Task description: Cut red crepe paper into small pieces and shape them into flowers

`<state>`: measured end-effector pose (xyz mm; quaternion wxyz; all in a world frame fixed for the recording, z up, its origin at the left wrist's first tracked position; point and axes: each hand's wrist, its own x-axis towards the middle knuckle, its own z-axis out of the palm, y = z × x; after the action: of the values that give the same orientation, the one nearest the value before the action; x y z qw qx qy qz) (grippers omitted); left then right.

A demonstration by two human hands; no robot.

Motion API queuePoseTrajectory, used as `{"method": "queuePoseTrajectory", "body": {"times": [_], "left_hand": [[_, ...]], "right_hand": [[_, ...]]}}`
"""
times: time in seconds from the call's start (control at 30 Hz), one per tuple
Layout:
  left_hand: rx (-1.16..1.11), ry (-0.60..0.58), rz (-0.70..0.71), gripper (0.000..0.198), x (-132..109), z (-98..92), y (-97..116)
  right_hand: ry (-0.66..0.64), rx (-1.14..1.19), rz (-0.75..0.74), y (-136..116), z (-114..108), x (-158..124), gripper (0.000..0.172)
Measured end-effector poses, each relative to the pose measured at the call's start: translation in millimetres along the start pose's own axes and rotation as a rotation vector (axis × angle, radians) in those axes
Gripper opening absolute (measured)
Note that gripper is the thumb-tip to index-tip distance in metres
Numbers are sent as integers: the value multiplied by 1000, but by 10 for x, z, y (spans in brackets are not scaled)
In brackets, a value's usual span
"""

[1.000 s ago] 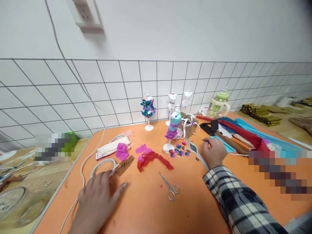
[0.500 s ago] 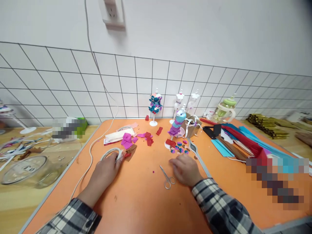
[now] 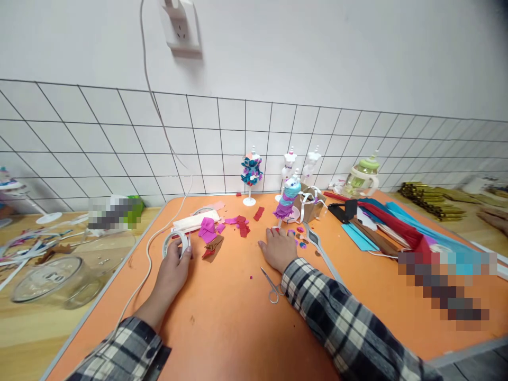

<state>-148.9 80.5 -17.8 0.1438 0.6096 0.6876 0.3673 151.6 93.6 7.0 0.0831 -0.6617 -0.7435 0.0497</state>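
Observation:
My left hand (image 3: 172, 270) is closed round a roll of white tape (image 3: 167, 241), holding it upright near the paper scraps. My right hand (image 3: 279, 250) stretches forward with its fingers extended and thumb apart. Its fingertips lie at the base of a small dress form (image 3: 287, 201) wrapped in blue and purple paper, covering most of a red paper piece there. Small round blue, purple and brown paper cutouts (image 3: 302, 244) lie just right of these fingers, partly hidden. Small scissors (image 3: 273, 288) rest on the orange table, beside my right wrist.
Pink paper (image 3: 207, 229), red and brown scraps (image 3: 214, 247) lie at left centre. Behind stand a flower-covered dress form (image 3: 251, 172) and two white ones. A grey-handled tool (image 3: 323, 254), folded coloured paper (image 3: 408, 230) and a green-lidded bottle (image 3: 361, 177) are at right. A cable crosses left.
My right hand has moved forward and left, from beside the scissors to the dress form's base. My left hand has lifted the tape roll slightly and drawn it left, away from the brown scrap.

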Motion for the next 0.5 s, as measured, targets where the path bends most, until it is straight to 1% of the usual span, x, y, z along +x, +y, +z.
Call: {"method": "queuePoseTrajectory", "body": {"times": [0.07, 0.13, 0.2, 0.23, 0.27, 0.33, 0.37, 0.43, 0.5], "left_hand": [[-21, -2, 6, 41, 11, 0, -18], [-40, -4, 5, 42, 21, 14, -38], [-56, -7, -1, 43, 30, 32, -53], [-63, -10, -4, 43, 33, 38, -58], [-70, -13, -7, 44, 36, 41, -61], [-82, -18, -11, 46, 38, 34, -65], [-88, -21, -11, 47, 38, 24, -67], [-100, -29, -12, 51, 43, 1, -83], [-138, -29, -15, 55, 56, -14, -119]], "right_hand": [[-37, 28, -39, -92, -1, -20, 50], [-93, 71, -132, -186, -22, -23, 45], [-139, 118, -220, -264, -59, 49, 42], [-149, 136, -239, -292, -79, 123, 42], [-146, 146, -235, -313, -95, 221, 42], [-119, 142, -165, -336, -106, 461, 46], [-105, 135, -119, -342, -98, 586, 50], [-109, 122, -46, -356, -61, 799, 65], [-150, 112, -31, -383, -15, 923, 73]]}}
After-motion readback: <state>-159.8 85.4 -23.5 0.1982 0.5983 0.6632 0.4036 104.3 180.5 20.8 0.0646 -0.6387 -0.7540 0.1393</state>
